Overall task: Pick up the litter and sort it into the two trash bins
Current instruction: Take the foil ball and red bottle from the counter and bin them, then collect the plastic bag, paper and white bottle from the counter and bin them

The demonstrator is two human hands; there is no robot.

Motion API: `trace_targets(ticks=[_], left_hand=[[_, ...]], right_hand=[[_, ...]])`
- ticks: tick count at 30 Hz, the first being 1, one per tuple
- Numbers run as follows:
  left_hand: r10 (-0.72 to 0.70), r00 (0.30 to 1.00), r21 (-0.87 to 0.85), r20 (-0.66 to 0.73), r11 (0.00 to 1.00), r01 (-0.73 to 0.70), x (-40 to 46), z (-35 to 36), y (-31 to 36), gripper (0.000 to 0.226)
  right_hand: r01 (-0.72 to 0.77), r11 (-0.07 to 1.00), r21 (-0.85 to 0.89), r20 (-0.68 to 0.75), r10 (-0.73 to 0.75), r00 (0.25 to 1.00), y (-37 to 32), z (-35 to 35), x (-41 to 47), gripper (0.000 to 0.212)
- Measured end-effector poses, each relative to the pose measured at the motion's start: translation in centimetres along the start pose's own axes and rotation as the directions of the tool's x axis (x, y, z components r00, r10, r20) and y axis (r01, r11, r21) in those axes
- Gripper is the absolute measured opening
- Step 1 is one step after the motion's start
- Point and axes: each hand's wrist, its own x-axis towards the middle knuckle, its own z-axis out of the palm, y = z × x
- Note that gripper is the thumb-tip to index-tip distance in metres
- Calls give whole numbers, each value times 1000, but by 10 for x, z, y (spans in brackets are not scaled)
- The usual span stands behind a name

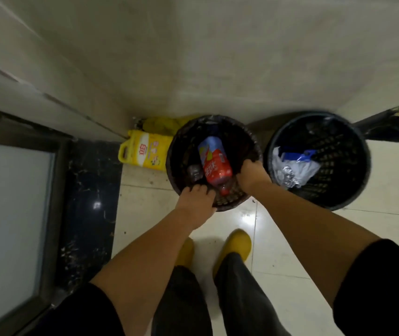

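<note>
Fingers [199, 190] of both hands are curled over the near rim of the dark woven plastic bin [176, 151], left hand [197, 198] closest to me, right hand [251, 174] further round. Red-labelled plastic bottle [216, 169] lies between them inside, neck pointing at me. Black mesh bin [353, 151] with crumpled wrappers [295, 169] sits just right.

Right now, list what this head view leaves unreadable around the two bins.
- Left bin: its floor is covered by the red-labelled bottle and shadow.
- Right bin: the crumpled wrappers are too blurred to identify.
- Left hand, right hand: fingertips curl over the rim, hidden inside.
- Yellow jug: right side hidden behind the left bin.
</note>
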Motion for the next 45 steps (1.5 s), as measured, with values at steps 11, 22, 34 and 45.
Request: trace_targets(ticks=[11, 22, 34, 45], left_hand=[[217, 959, 205, -181, 962, -179, -173, -259, 57, 44], [700, 707, 499, -96, 649, -575, -293, -311, 282, 41], [891, 339, 605, 301, 96, -790, -478, -124, 603, 47], [838, 20, 487, 546, -297, -821, -629, 69, 811, 47]], right_hand=[[-33, 986, 165, -219, 69, 973, 16, -193, -272, 37], [-241, 759, 605, -382, 542, 749, 165, -178, -512, 41], [-373, 185, 909, -59, 944, 324, 408, 22, -787, 39], [-348, -161, 924, 178, 984, 18, 561, 175, -975, 39]])
